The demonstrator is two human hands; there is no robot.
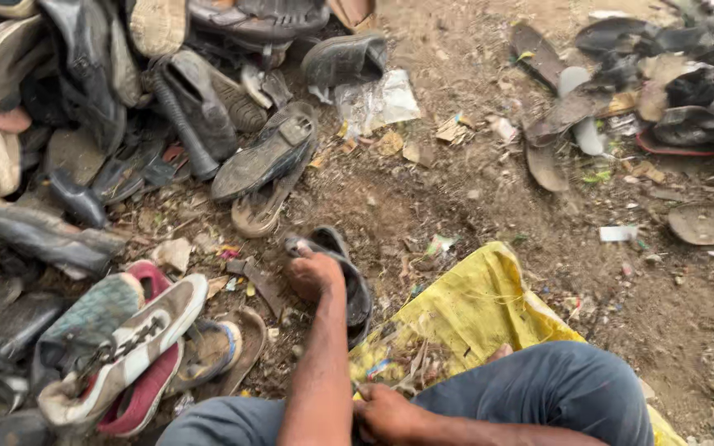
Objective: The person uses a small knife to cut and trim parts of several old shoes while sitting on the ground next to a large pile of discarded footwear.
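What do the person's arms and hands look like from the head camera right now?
Both forearms are bare: no sleeves, gloves, watch or rings visible. The left hand and right hand look dusty from the ground. Blue-grey trousers cover the legs below them.

Black sandal (349, 277), bright yellow sack (477, 301), blue-grey trousers (555, 384), a white-and-maroon sneaker (138, 343), and brown ground (473, 190).

Soft even daylight, faint shadows, sharp, slight edge distortion
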